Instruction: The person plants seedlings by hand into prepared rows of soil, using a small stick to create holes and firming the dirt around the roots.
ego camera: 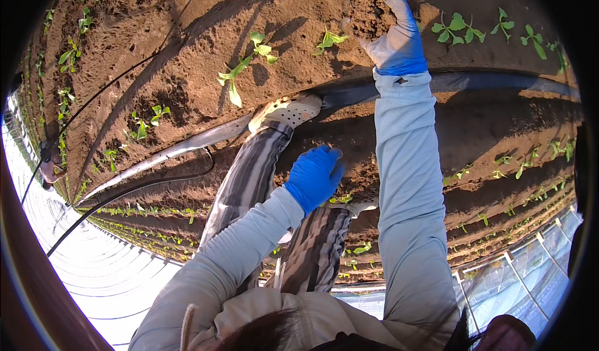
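Note:
My right hand (397,37), in a blue glove coated with soil, reaches out to the loose dark soil (372,16) of the bed. Its thumb and fingers are spread against the earth; whether it grips anything there is unclear. A leafy seedling (330,39) grows just left of it. My left hand (314,178), in a cleaner blue glove, hangs over the furrow near my knees with its fingers loosely curled. No object shows in it, though its palm is hidden. Further left on the bed stand more seedlings (259,49).
A flat dark hose (482,80) runs along the bed edge beside my perforated clog (295,110). A thin black tube (154,181) curves across the furrow at left. Seedling rows (526,166) lie right. Another person (50,168) is at far left.

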{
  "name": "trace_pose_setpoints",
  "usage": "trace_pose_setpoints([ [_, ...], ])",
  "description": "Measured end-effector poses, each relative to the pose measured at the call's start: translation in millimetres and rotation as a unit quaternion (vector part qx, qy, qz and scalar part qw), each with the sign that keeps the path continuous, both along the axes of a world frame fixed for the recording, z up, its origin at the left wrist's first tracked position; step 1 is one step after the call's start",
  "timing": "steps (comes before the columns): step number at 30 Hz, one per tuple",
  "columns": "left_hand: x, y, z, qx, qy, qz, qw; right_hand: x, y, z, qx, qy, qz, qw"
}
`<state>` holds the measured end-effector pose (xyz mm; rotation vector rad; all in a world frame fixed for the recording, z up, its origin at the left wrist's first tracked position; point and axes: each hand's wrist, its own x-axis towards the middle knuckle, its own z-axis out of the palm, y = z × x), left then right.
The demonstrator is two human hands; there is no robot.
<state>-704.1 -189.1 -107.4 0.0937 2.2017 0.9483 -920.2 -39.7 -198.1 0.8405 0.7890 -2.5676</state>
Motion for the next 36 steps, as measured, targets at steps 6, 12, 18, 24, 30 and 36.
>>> trace_pose_setpoints([
  [6, -76.1, -137.7, -51.2, -0.067, 0.176, 0.229, 0.955, 48.1, -67.8, 7.8, -0.13, -0.057, 0.028, 0.99],
  [12, -85.5, -211.8, -86.7, -0.11, 0.023, 0.249, 0.962, 131.0, -116.1, -15.5, -0.165, -0.2, -0.048, 0.965],
  [18, -95.5, -186.9, -92.0, -0.187, 0.172, 0.088, 0.963, 164.8, -126.1, -23.6, -0.195, -0.22, -0.031, 0.955],
  [24, -129.5, -159.9, -105.4, -0.24, 0.161, 0.036, 0.957, 124.9, -127.8, -9.7, -0.029, -0.165, -0.049, 0.985],
  [30, -140.1, -157.2, -114.6, -0.252, 0.145, 0.027, 0.956, 46.8, -120.0, -42.7, 0.22, 0.074, 0.068, 0.97],
  [36, -140.1, -157.0, -125.3, -0.267, 0.181, 0.006, 0.947, 11.6, -142.4, -43.9, 0.602, 0.271, 0.232, 0.714],
])
